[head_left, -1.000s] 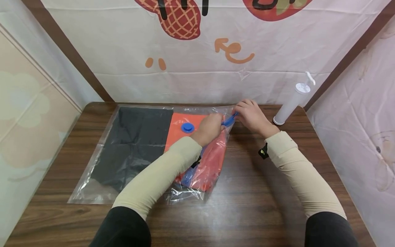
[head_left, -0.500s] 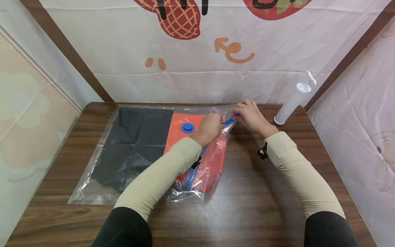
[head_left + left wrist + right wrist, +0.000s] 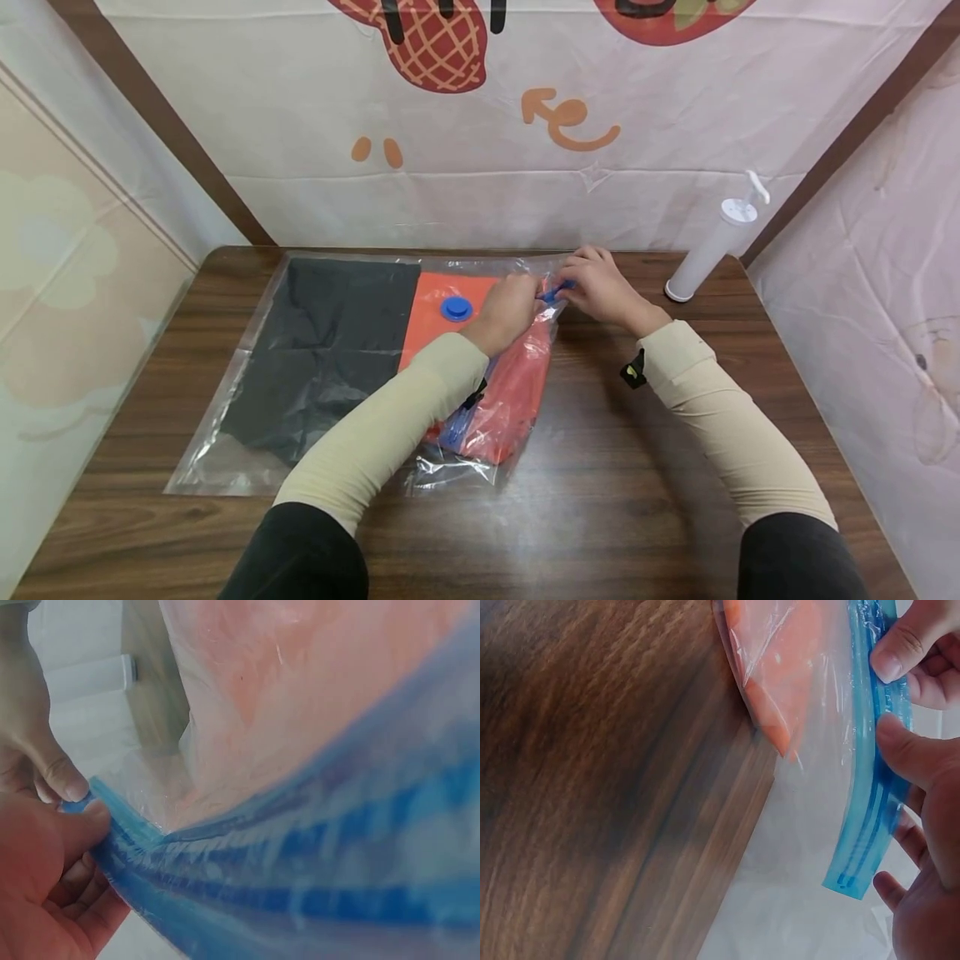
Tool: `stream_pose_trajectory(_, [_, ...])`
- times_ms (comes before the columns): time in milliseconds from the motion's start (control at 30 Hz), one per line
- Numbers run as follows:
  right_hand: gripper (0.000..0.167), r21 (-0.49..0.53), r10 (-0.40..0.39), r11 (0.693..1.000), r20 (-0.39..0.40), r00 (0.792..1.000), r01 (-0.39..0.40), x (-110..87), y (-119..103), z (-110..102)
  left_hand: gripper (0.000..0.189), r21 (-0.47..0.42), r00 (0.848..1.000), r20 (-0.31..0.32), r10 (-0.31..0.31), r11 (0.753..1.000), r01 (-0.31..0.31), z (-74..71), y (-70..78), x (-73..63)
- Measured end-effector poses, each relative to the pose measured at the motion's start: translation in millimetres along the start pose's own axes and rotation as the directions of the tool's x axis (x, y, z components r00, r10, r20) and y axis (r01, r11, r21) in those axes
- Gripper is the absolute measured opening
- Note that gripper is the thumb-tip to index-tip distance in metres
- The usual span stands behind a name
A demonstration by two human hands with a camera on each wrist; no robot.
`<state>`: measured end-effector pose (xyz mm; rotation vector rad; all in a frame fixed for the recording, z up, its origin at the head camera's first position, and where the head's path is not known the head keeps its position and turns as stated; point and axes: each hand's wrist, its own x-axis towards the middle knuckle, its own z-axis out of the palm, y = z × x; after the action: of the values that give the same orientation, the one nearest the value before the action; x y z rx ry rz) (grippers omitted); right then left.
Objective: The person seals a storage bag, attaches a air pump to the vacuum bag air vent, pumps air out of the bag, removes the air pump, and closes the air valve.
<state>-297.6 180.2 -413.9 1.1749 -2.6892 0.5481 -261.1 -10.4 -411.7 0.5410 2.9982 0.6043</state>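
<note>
A clear vacuum storage bag [image 3: 442, 475] with an orange folded item [image 3: 517, 400] inside lies at the table's middle, its round blue valve [image 3: 456, 308] facing up. Along its opening runs a blue zip strip [image 3: 866, 802]. My left hand [image 3: 510, 312] pinches this strip between thumb and fingers. Just to its right, my right hand [image 3: 596, 283] pinches the strip nearer the far corner, thumb on the face and fingers behind. The strip's free end hangs past the right thumb in the right wrist view. Both thumbs are close together there.
To the left lies a dark flat item [image 3: 322, 350] under clear plastic. A white hand pump [image 3: 712, 250] with a handle stands at the table's back right. Printed cloth [image 3: 465, 200] hangs behind the wooden table [image 3: 600, 517].
My right hand has slid slightly left along the zip strip, closer to my left hand. The left hand has barely moved.
</note>
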Motion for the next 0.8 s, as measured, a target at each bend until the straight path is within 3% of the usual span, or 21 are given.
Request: stream_pose_trajectory(800, [0.008,0.027,0.032,0.999,0.007,0.999,-0.032,-2.3,-0.7,3.0,0.010,-0.018,1.000,0.004,0.009,1.000,-0.009,-0.1,-1.8,-2.2])
